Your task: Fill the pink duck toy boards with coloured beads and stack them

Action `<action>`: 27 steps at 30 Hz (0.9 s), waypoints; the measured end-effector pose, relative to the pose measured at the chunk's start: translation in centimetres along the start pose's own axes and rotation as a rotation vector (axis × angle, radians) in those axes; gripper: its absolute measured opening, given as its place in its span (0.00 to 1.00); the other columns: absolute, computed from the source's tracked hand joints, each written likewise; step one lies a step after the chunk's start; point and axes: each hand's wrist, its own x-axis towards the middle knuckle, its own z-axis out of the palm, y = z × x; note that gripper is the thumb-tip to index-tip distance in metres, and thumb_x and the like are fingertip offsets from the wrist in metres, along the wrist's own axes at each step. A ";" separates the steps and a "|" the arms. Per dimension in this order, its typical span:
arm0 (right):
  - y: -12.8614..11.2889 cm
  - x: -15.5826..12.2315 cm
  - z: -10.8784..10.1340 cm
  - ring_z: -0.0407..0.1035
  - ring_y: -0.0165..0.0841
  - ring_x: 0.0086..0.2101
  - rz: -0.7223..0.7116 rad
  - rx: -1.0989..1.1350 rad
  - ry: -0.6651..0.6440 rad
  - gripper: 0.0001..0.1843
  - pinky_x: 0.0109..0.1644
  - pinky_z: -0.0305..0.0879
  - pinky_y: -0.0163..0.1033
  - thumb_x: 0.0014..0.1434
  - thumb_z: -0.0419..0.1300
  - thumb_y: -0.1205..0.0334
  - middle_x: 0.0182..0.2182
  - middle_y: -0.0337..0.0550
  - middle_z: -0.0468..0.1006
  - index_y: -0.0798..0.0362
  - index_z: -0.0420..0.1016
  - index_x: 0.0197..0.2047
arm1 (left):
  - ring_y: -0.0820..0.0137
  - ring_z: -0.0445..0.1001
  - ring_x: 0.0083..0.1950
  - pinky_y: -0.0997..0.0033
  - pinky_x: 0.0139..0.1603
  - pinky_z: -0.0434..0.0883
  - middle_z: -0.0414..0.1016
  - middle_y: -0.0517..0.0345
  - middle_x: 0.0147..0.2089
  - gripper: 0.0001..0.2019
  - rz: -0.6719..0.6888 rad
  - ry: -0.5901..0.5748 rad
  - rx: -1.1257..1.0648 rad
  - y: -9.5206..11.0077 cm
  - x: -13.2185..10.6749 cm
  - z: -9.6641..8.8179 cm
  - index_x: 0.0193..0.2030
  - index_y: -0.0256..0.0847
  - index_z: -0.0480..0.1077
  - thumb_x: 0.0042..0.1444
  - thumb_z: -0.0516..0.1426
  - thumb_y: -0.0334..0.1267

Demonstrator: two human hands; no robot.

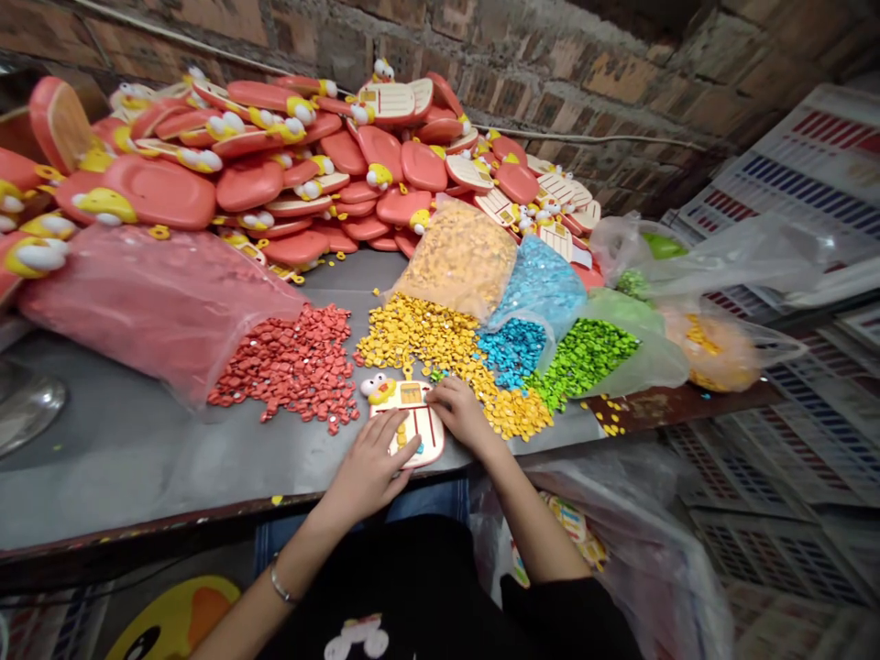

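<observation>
A cream toy board (430,447) with a yellow duck-like head and bulging white eyes lies near the table's front edge. Red lines divide its face, and a few yellow and blue pieces sit on it. My left hand (371,466) rests over its left side, fingers stretched out and thumb apart. At the board's upper right is my right hand (462,414), its fingers bent and pressed together; whatever they pinch is hidden. Small yellow pieces (519,412) lie just beside the right hand, and red pieces (295,367) are heaped left of the board.
Behind, many red-backed toy boards (402,165) are piled against a brick wall (550,73). Clear bags spill blue pieces (512,353) and green pieces (591,357). A pink bag (151,302) lies left. Stacked crates (790,412) stand right; a plastic sack (639,541) hangs below the table.
</observation>
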 end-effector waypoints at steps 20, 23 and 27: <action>4.9 -3.2 -6.4 0.67 0.43 0.44 0.347 -0.392 0.277 0.09 0.49 0.62 0.47 0.60 0.56 0.69 0.40 0.48 0.79 0.52 0.77 0.40 | 0.51 0.61 0.64 0.48 0.62 0.61 0.64 0.40 0.63 0.19 -0.017 0.037 -0.017 -0.4 0.1 0.4 0.56 0.39 0.69 0.58 0.57 0.41; 7.3 -2.9 -7.2 0.66 0.44 0.44 0.358 -0.559 0.117 0.10 0.47 0.61 0.46 0.58 0.57 0.71 0.38 0.48 0.78 0.51 0.77 0.39 | 0.51 0.62 0.64 0.47 0.62 0.61 0.64 0.40 0.63 0.19 -0.019 0.036 -0.011 -0.3 0.1 0.3 0.55 0.39 0.70 0.58 0.57 0.40; 6.8 -2.4 -7.2 0.68 0.41 0.40 0.271 -0.388 0.260 0.08 0.46 0.64 0.45 0.61 0.55 0.67 0.37 0.48 0.77 0.52 0.76 0.38 | 0.53 0.61 0.64 0.47 0.65 0.59 0.65 0.43 0.63 0.20 -0.033 0.039 -0.019 -0.2 0.0 0.4 0.56 0.41 0.69 0.57 0.58 0.41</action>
